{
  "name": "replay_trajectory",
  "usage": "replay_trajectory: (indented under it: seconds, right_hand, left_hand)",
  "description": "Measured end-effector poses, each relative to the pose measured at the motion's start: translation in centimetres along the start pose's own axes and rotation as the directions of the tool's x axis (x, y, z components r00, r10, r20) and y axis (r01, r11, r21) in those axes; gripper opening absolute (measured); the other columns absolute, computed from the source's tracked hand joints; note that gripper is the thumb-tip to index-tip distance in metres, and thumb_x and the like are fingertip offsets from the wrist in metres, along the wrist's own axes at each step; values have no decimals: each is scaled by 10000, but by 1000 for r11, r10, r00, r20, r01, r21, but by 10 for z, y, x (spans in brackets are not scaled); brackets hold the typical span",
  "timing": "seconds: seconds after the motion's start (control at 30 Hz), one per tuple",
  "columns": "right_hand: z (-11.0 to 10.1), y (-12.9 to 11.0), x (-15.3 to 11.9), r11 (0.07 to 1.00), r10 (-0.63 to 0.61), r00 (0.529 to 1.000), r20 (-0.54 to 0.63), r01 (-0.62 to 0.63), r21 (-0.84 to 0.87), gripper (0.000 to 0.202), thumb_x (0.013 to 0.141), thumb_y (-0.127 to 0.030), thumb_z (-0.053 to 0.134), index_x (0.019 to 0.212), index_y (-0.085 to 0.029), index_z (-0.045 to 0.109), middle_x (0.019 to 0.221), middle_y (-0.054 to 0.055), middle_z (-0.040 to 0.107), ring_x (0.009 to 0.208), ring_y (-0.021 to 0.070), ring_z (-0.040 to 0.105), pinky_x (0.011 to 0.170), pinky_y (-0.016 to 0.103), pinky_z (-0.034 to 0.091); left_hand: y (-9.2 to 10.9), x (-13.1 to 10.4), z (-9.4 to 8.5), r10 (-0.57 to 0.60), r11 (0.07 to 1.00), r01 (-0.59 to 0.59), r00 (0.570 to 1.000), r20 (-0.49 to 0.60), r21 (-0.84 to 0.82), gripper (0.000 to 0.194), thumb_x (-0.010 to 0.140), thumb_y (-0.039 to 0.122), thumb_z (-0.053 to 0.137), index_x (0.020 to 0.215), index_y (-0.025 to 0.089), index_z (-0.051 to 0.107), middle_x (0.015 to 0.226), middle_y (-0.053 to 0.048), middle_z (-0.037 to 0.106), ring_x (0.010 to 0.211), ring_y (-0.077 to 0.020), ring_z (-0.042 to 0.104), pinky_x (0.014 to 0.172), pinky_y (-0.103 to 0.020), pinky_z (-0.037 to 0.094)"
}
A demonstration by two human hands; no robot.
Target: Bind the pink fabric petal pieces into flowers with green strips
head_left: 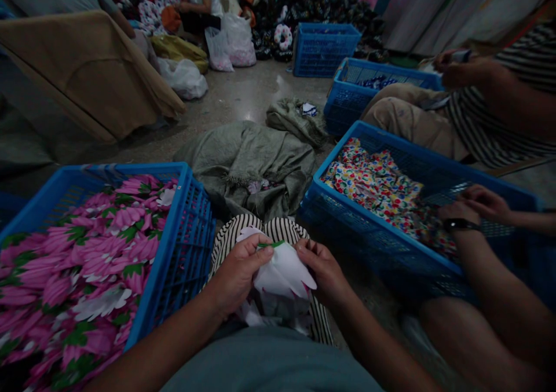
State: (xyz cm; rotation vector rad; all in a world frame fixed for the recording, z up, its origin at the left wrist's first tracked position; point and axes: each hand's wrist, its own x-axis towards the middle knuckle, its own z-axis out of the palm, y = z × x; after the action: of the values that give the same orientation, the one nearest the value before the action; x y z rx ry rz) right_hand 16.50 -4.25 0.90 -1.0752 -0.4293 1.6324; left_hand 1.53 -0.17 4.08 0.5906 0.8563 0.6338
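Note:
A white petal-shaped fabric piece with a green strip along its top edge hangs between my hands, above my striped lap. My left hand pinches its upper left end, thumb and finger on the green strip. At the upper right edge, my right hand grips the same piece with fingers pressed together. More pale fabric lies on my lap beneath it. Close by on the left, a blue crate holds many pink and white petal pieces with green tops.
Right of my lap, a blue crate holds colourful dotted fabric; a person's hands reach into it. Grey-green sacks lie ahead. Farther back are blue crates, plastic bags, a brown-covered surface and seated people.

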Motion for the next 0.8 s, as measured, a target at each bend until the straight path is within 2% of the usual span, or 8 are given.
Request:
replay_trajectory:
  seconds: [0.17,0.3,0.37,0.5,0.57,0.67,0.8]
  right_hand:
    - [-9,0,-3,986,5,997,82,8,-164,371,681,-509,618,661,-165,480,433,-86,384,319,38,256,297,157,189]
    - [-10,0,-3,956,-114,992,49,123,-266,330,713,-429,628,613,-146,491,476,-70,390,393,33,287,353,147,207]
    - [-11,-2,-2,958,-154,988,19,154,-240,311,721,-407,626,609,-149,492,469,-72,383,394,35,288,354,147,204]
    - [-21,-13,0,979,-202,975,-97,198,-46,269,736,-375,607,625,-183,454,465,-81,398,335,36,261,313,151,194]
    - [-27,-18,1,975,-220,968,-123,221,-5,259,754,-381,582,639,-188,453,482,-79,410,327,36,255,303,152,193]
    - [-30,-16,0,981,-194,980,-38,192,-33,295,788,-457,513,697,-177,504,493,-62,423,348,44,272,311,152,187]
    - [-22,-3,2,989,-146,983,114,147,-4,390,807,-532,427,765,-160,537,486,-54,425,354,49,249,330,165,173]
  left_hand:
    - [6,2,-1,19,999,-21,997,-75,-24,134,711,220,614,769,158,511,607,14,603,482,-88,515,493,-199,419]
    - [4,2,0,49,998,-52,994,-95,-39,123,725,209,602,792,167,507,602,23,603,492,-94,536,496,-195,428]
    - [3,3,0,60,997,-64,992,-110,-36,132,719,206,611,789,167,507,598,25,605,483,-89,534,483,-184,423]
    - [6,3,-3,108,992,-118,975,-194,-40,182,692,220,641,802,177,502,587,33,609,457,-85,529,461,-179,430]
    - [8,3,-4,136,988,-148,966,-220,-42,196,682,220,651,800,183,499,588,36,613,473,-92,548,460,-176,437]
    - [9,3,-3,156,983,-174,961,-229,-60,202,675,208,660,786,187,493,600,40,620,492,-94,565,471,-174,448]
    - [6,1,2,167,980,-187,960,-223,-70,211,675,216,663,793,187,491,617,33,628,496,-94,573,471,-174,457]
